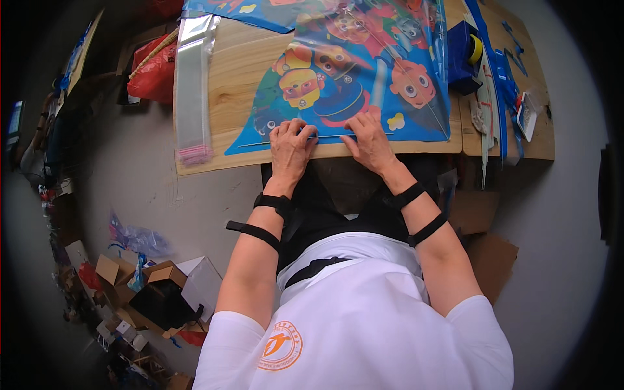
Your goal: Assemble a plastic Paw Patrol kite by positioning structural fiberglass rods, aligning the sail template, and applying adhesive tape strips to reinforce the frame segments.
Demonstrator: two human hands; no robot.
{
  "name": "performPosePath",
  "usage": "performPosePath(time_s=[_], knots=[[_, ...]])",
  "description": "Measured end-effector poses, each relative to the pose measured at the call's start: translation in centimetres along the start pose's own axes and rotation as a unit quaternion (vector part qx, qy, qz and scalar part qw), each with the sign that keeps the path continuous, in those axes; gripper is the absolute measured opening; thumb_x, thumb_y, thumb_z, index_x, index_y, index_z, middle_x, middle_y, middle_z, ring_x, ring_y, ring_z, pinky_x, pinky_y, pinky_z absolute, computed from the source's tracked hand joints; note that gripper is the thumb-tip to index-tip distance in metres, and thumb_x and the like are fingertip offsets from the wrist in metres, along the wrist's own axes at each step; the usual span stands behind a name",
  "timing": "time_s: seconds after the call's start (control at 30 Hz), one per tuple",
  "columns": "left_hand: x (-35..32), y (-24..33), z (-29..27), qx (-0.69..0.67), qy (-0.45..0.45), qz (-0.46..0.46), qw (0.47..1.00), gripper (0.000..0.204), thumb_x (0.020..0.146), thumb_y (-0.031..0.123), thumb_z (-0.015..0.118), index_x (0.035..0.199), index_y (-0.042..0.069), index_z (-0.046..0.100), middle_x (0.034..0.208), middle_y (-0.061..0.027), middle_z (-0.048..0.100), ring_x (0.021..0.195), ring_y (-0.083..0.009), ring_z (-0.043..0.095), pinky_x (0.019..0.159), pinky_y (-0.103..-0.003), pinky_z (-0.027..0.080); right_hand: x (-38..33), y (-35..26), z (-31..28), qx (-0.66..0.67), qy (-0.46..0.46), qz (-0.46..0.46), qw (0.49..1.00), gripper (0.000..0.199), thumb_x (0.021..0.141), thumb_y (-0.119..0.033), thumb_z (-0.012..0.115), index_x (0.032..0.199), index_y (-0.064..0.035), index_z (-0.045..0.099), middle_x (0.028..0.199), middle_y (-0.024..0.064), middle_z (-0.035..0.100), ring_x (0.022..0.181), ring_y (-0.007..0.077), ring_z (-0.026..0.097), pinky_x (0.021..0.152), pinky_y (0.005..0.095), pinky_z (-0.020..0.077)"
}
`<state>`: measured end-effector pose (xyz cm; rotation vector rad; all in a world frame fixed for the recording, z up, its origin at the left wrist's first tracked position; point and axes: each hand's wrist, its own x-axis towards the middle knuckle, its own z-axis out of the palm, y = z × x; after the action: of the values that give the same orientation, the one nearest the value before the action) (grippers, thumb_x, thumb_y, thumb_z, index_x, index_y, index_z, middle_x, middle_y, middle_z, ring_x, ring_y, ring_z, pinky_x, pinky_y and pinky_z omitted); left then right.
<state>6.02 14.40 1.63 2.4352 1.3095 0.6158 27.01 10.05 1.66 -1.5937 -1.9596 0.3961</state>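
Observation:
A colourful cartoon-printed kite (351,71), mostly blue, lies spread flat on a wooden table (234,65). A thin pale rod (260,143) runs along the kite's near edge. My left hand (290,148) presses on that edge with its fingertips on the rod. My right hand (368,140) rests a little to the right, fingers pinching the same edge and rod. Both hands sit close to the table's front edge, a short gap between them. Black straps wrap both forearms.
A stack of long clear plastic sleeves (193,91) lies on the table's left part. A blue box with a yellow tape roll (465,55) and blue strips (502,84) stand at the right. A red bag (153,71) and cardboard boxes (162,286) lie on the floor at left.

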Motion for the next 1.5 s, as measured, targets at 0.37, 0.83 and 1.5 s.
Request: performPosePath(time_s=[0.37, 0.83, 1.5], knots=[[0.2, 0.5, 0.4, -0.011, -0.005, -0.002, 1.000, 0.021, 0.080, 0.015, 0.073, 0.099, 0.017, 0.066, 0.102, -0.0024, 0.060, 0.106, -0.0255, 0.056, 0.094, -0.043, 0.040, -7.3, 5.1, -6.2, -0.305, 0.129, 0.157, 0.930, 0.040, 0.077, 0.003, 0.060, 0.115, -0.0075, 0.066, 0.101, 0.0072, 0.053, 0.097, 0.0270, 0.052, 0.086, 0.0390, 0.0413], [0.2, 0.3, 0.2, -0.010, -0.001, -0.005, 1.000, 0.023, 0.077, 0.011, 0.074, 0.098, 0.016, 0.067, 0.103, -0.0031, 0.061, 0.105, -0.0266, 0.057, 0.091, -0.043, 0.042, -7.4, 4.7, -5.8, -0.220, 0.138, 0.073, 0.963, 0.025, 0.082, -0.002, 0.063, 0.106, -0.0065, 0.066, 0.093, 0.0081, 0.058, 0.090, 0.0273, 0.057, 0.080, 0.0392, 0.0442], [0.0, 0.1, 0.1, -0.011, 0.002, -0.011, 1.000, 0.021, 0.078, 0.014, 0.074, 0.097, 0.015, 0.068, 0.104, -0.0030, 0.062, 0.106, -0.0261, 0.057, 0.092, -0.043, 0.042, -5.7, 4.8, -4.8, -0.040, 0.100, 0.194, 0.975, 0.007, 0.079, -0.004, 0.067, 0.083, -0.0035, 0.063, 0.085, 0.0129, 0.062, 0.085, 0.0351, 0.058, 0.076, 0.0432, 0.0471]])
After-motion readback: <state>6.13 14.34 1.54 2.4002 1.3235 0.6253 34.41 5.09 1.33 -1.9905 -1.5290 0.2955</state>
